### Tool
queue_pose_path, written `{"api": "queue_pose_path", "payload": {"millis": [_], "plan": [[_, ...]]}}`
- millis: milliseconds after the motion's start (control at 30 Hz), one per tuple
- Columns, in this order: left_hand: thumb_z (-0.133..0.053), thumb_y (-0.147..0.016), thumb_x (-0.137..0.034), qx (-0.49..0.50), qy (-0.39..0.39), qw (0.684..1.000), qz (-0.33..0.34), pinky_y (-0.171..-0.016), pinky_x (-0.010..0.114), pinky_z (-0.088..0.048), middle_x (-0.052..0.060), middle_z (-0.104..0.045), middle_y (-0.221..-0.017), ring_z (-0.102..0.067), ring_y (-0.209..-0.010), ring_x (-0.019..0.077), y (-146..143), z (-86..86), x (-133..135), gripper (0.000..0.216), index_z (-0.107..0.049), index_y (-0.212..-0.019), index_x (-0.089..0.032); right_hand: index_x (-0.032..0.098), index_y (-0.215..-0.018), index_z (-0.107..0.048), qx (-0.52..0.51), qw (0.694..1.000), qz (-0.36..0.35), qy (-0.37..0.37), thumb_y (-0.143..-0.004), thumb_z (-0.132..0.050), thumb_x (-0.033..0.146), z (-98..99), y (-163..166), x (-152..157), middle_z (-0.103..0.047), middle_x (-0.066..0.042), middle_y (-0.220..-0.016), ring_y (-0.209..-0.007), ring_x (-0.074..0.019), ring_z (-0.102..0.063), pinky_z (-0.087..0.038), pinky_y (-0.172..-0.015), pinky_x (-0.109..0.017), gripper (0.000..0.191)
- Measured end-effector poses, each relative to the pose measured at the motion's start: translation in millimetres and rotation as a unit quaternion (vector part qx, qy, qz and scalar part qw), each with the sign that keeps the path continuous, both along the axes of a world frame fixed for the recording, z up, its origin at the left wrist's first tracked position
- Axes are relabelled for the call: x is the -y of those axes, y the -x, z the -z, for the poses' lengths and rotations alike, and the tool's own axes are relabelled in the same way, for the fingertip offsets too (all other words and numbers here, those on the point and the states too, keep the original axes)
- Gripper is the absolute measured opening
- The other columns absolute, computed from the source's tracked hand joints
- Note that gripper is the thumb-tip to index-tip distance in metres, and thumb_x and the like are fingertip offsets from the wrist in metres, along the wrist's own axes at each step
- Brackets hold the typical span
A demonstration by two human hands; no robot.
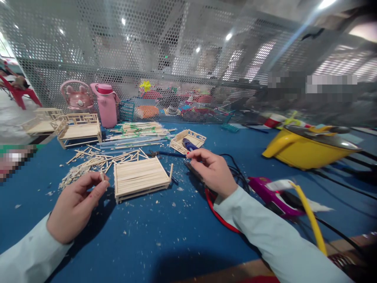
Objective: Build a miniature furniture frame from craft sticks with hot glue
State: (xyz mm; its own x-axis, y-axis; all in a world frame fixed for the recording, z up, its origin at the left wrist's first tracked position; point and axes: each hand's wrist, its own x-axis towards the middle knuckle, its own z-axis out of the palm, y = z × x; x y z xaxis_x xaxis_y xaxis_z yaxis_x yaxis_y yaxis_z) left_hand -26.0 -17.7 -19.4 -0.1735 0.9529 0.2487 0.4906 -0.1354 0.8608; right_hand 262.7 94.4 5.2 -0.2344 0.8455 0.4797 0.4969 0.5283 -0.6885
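My left hand (79,204) pinches a short, pale wooden stick piece (102,177) between thumb and fingertips, just left of a small slatted stick frame (141,173). That frame lies on the blue table, one short post standing up at its right corner. My right hand (213,171) is closed, thumb and fingers pressed together beside a blue-handled tool (188,144). Whether it grips the tool or something small, I cannot tell. The tool's tip reaches over a smaller stick tray (198,138). Dark-blue-handled pliers (167,153) lie behind the slatted frame.
Loose stick pieces (88,163) and longer stick bundles (141,129) lie behind my left hand. Finished-looking miniature stick furniture (79,131) and a pink bottle (106,106) stand at back left. A purple glue gun (273,196), cables and a yellow pan (309,151) occupy the right.
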Motion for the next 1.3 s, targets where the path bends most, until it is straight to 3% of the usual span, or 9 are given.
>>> {"api": "queue_pose_path", "payload": {"millis": [133,367,800,1167,1300], "plan": [[-0.050,-0.077,-0.046,-0.001,0.005,1.000,0.001,-0.045,0.019,-0.042,-0.001,-0.051,-0.070,-0.044,-0.051,0.0087,-2.3,-1.5,-0.4,0.029,-0.052,-0.081,-0.017,0.015,-0.081,-0.064,0.001,0.995,-0.065,0.076,-0.073,-0.051,0.023,-5.4,6.6,8.1,-0.054,0.001,-0.059,-0.050,-0.0088,-0.044,-0.036,-0.050,-0.023,0.016],[-0.051,-0.077,-0.044,-0.013,-0.001,1.000,0.004,-0.046,0.020,-0.040,-0.002,-0.051,-0.067,-0.045,-0.052,0.0090,-2.5,-1.1,-0.3,0.027,-0.054,-0.080,-0.018,0.014,-0.086,-0.066,0.050,0.980,-0.142,0.127,-0.075,-0.056,0.030,1.6,24.9,17.3,-0.067,-0.006,-0.083,-0.067,-0.0132,-0.057,-0.045,-0.062,-0.026,0.022],[-0.051,-0.077,-0.041,-0.014,-0.006,1.000,-0.001,-0.047,0.020,-0.040,-0.002,-0.052,-0.068,-0.045,-0.053,0.0093,-1.8,-0.8,-0.4,0.023,-0.054,-0.079,-0.018,0.016,-0.069,-0.064,0.118,0.983,-0.139,-0.029,-0.077,-0.057,0.020,5.1,22.2,14.8,-0.064,-0.002,-0.070,-0.063,-0.0116,-0.056,-0.043,-0.063,-0.025,0.011],[-0.049,-0.078,-0.041,-0.040,-0.007,0.999,-0.005,-0.047,0.021,-0.040,-0.001,-0.054,-0.069,-0.047,-0.054,0.0105,-4.1,-1.2,0.1,0.023,-0.053,-0.078,-0.018,0.016,-0.068,-0.061,0.151,0.973,-0.147,-0.093,-0.079,-0.056,0.021,6.2,23.0,15.7,-0.062,-0.003,-0.068,-0.063,-0.0122,-0.054,-0.041,-0.063,-0.025,0.013],[-0.045,-0.082,-0.030,-0.131,-0.093,0.987,-0.008,-0.062,0.024,-0.044,0.002,-0.060,-0.081,-0.055,-0.071,0.0147,-4.0,-2.6,7.2,0.014,-0.053,-0.084,-0.020,0.017,-0.066,-0.060,0.145,0.973,-0.150,-0.096,-0.079,-0.055,0.021,6.7,22.4,14.8,-0.062,-0.002,-0.068,-0.064,-0.0123,-0.054,-0.041,-0.064,-0.026,0.014]]}}
